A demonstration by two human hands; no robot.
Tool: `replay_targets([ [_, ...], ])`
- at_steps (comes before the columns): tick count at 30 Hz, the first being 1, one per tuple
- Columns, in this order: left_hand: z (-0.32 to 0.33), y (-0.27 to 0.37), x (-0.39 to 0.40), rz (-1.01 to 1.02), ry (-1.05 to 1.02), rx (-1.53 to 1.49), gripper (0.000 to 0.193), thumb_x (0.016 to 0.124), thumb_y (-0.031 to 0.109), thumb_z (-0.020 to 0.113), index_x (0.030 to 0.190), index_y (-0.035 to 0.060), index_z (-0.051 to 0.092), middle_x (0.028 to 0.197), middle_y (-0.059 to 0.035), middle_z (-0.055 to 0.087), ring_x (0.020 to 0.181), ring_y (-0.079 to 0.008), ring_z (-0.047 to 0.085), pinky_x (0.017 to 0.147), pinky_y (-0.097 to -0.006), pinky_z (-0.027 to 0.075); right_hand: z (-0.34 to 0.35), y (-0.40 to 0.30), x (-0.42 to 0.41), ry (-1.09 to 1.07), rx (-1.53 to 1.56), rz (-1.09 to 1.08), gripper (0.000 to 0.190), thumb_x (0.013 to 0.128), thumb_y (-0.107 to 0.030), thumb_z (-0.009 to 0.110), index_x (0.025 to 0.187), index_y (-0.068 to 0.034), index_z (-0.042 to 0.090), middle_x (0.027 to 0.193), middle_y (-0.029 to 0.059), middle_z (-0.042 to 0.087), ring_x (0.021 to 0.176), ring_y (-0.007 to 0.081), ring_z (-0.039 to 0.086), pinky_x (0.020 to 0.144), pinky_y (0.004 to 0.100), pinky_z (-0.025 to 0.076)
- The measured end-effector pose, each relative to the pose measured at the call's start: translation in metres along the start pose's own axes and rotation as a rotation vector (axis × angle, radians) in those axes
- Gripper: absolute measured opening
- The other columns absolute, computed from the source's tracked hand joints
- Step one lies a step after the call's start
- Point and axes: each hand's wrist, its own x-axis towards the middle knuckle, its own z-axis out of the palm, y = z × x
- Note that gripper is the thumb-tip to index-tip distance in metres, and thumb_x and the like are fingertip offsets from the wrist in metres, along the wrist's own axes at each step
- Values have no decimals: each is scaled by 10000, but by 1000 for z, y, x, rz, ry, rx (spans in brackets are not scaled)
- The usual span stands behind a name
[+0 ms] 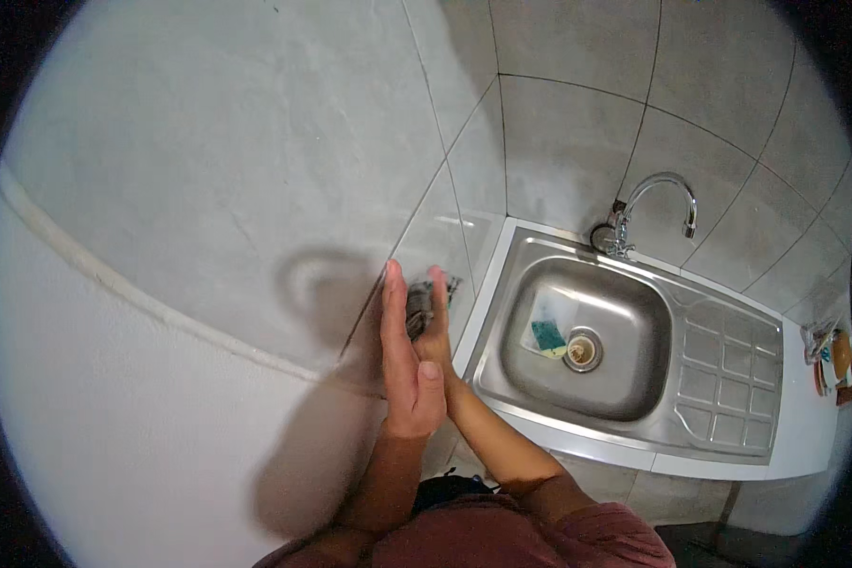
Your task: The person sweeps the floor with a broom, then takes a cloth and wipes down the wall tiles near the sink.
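Observation:
My left hand [406, 362] is raised with its fingers straight and held together, to the left of the sink. Close behind it and slightly right is my right hand [437, 330], partly hidden by the left one; whether the palms touch cannot be told. No object shows in either hand. A dark patterned thing [419, 309], not clearly identifiable, appears between and behind the fingers. Right of my hands lies a stainless steel sink basin [632, 369], where a green and yellow scouring sponge [548, 336] rests beside the drain strainer [582, 351].
A chrome gooseneck faucet [667, 177] rises at the sink's back edge. The ribbed drainboard [731, 376] extends right, with several small items [839, 358] and clear plastic at the counter's far end. A tiled wall [568, 149] stands behind; a pale wall [184, 213] is close on the left.

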Motion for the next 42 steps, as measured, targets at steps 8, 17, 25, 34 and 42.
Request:
replay_targets([
  [8,43,-10,25,-101,31,-122,767,893,527,328,1385,-24,119,1451,-195,136,1350,-302,121,1092,-418,66,-45,225,-34,54,-365,347,519,859,-72,306,1363,10,214,1434,211,163,1328,369,132,1095,411,91],
  [17,32,-25,44,37,66,-105,792,882,483,370,1358,-103,129,1442,-229,136,1347,-322,124,1082,-406,82,-29,-13,119,-68,-264,-286,573,815,-73,338,1360,39,199,1455,202,114,1340,381,89,1088,432,83],
  [25,33,-26,44,-77,-58,-168,805,883,477,363,1358,-113,92,1449,-228,104,1354,-316,88,1086,-401,54,-48,101,103,103,-177,-49,535,833,-77,301,1348,49,233,1450,188,146,1342,332,123,1095,390,67],
  [34,29,-27,33,-102,78,-315,935,780,634,463,1411,63,75,1462,-209,57,1353,-344,73,1078,-464,37,-14,19,74,69,-128,-118,491,891,-146,349,1342,31,272,1449,195,164,1340,360,128,1080,405,111],
  [42,29,-9,41,-34,131,-354,935,773,643,466,1410,71,90,1467,-191,65,1359,-315,83,1085,-445,23,-42,-44,183,-28,-143,-576,494,866,-109,351,1330,44,281,1448,204,159,1341,381,107,1077,433,92],
])
